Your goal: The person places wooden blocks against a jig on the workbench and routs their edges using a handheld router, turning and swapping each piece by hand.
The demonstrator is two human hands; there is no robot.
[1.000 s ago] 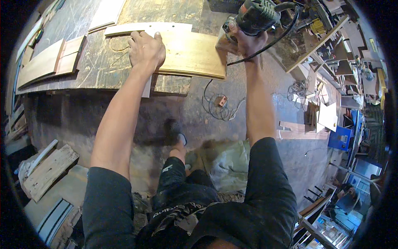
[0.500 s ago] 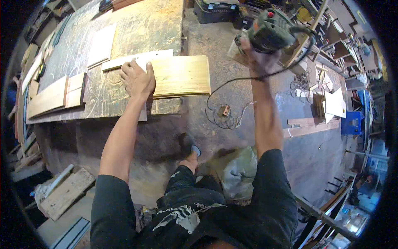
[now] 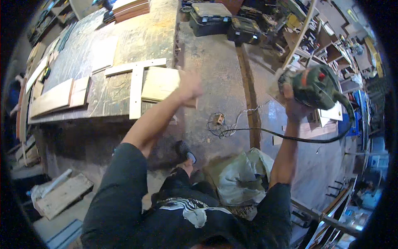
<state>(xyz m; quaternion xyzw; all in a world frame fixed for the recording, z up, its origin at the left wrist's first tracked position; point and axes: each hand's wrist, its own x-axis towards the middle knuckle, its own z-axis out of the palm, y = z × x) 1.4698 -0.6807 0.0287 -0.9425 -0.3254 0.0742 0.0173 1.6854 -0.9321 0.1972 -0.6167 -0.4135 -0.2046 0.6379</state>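
Note:
My right hand (image 3: 290,99) grips a dark green corded power tool (image 3: 311,85) with a red switch, held out to the right over the floor. My left hand (image 3: 188,85), smeared by motion, is at the right end of a pale wooden board (image 3: 159,83) on the workbench edge; its grip is unclear. Two drilled white strips, one crosswise (image 3: 116,71) and one pointing toward me (image 3: 136,95), lie beside that board. More pale planks (image 3: 52,97) lie at the bench's left.
The scratched workbench (image 3: 145,25) holds stacked boards at its back. Black toolboxes (image 3: 242,31), a tangled cord with a socket block (image 3: 219,119) and a pale sack (image 3: 236,178) are on the floor. Offcuts and shelving crowd the right; another person (image 3: 17,95) is partly visible at far left.
The power tool moved away from the board, right and lower in view. My left hand slid rightward to the board's end, uncovering the strip under it. The view shifted, showing more floor.

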